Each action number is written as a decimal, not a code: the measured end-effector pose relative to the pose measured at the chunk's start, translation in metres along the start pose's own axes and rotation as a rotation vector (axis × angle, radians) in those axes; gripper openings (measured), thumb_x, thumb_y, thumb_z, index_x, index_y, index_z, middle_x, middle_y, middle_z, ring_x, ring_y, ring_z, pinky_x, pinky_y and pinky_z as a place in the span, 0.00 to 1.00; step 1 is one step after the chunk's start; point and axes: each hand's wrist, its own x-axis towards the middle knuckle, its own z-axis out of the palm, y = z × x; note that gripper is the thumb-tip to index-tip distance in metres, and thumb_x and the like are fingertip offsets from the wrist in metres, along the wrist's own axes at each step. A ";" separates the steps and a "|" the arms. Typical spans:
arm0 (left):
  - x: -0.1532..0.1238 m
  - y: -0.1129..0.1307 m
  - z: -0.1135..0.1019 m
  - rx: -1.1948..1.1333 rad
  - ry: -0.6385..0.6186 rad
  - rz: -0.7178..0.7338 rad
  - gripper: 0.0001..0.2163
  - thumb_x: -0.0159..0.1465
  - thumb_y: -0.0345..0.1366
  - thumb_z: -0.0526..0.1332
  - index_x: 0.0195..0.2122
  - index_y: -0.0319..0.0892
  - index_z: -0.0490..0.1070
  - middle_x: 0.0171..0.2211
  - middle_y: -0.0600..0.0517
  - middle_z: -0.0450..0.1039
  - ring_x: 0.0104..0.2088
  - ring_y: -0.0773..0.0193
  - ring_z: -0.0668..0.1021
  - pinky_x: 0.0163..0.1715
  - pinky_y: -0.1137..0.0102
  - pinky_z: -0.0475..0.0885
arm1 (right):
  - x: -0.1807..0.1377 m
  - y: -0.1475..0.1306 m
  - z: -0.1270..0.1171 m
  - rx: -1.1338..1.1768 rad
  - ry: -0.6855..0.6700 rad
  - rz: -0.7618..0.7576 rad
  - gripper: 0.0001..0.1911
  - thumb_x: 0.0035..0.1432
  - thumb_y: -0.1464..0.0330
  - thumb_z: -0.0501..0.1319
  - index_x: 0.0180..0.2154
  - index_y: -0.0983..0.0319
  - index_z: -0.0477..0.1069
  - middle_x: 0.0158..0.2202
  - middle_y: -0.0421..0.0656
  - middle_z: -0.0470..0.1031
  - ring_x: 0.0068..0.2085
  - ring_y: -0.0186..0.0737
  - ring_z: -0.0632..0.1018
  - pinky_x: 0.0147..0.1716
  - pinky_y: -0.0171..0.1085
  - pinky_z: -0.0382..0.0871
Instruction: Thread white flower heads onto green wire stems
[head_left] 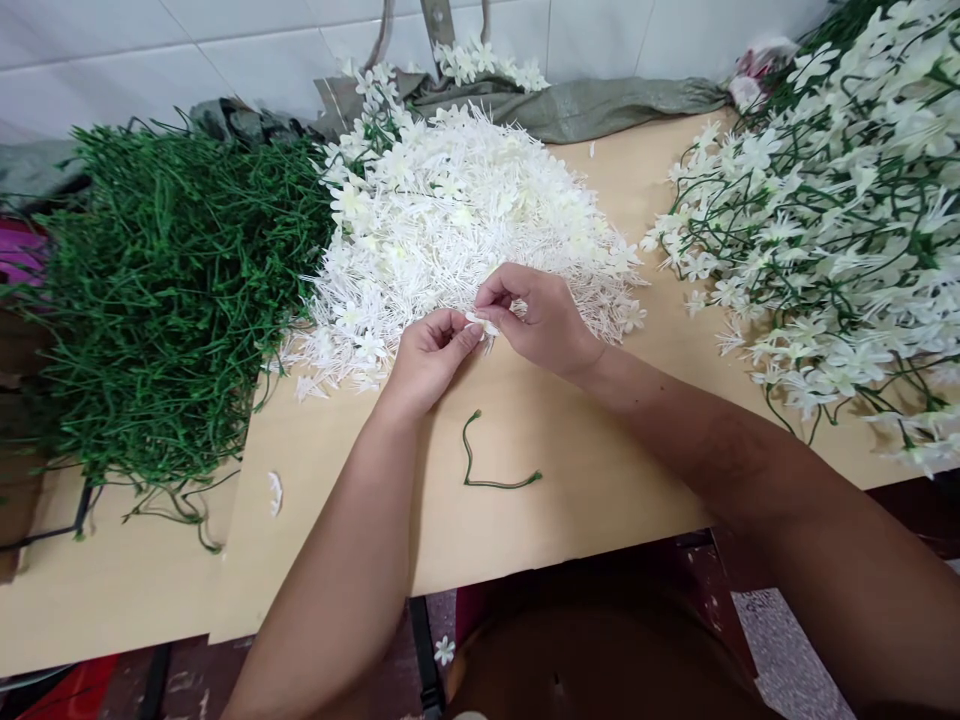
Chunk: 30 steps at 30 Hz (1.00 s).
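Two hands, left hand and right hand, one loose green stem on one table, one white blossom pile, one green stem heap, and one stack of finished sprays.

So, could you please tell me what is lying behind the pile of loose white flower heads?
Behind the pile of white flower heads lie a grey-green sack and a few white blossoms against the tiled wall. The pile covers the table behind it.

Small white flower piece pinched between both hands' fingertips, at near edge of white heap.
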 end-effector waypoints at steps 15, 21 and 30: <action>0.001 0.001 -0.001 -0.047 -0.001 0.000 0.20 0.44 0.52 0.75 0.22 0.42 0.73 0.21 0.54 0.71 0.23 0.70 0.68 0.25 0.71 0.62 | -0.001 0.020 0.003 -0.234 -0.026 -0.319 0.10 0.66 0.70 0.50 0.31 0.58 0.62 0.32 0.44 0.69 0.40 0.43 0.70 0.43 0.44 0.66; 0.001 0.001 -0.001 -0.033 -0.018 0.001 0.20 0.45 0.51 0.75 0.22 0.42 0.72 0.22 0.53 0.72 0.23 0.69 0.69 0.25 0.70 0.64 | -0.001 0.023 0.004 -0.201 0.044 -0.271 0.08 0.64 0.73 0.50 0.32 0.58 0.62 0.32 0.43 0.69 0.39 0.42 0.70 0.44 0.44 0.65; 0.001 0.000 -0.002 -0.060 -0.016 -0.025 0.20 0.44 0.52 0.76 0.23 0.42 0.73 0.22 0.53 0.73 0.24 0.68 0.70 0.27 0.70 0.65 | -0.002 0.019 0.008 -0.177 0.010 -0.242 0.08 0.62 0.76 0.52 0.32 0.59 0.62 0.33 0.43 0.71 0.40 0.41 0.71 0.44 0.42 0.65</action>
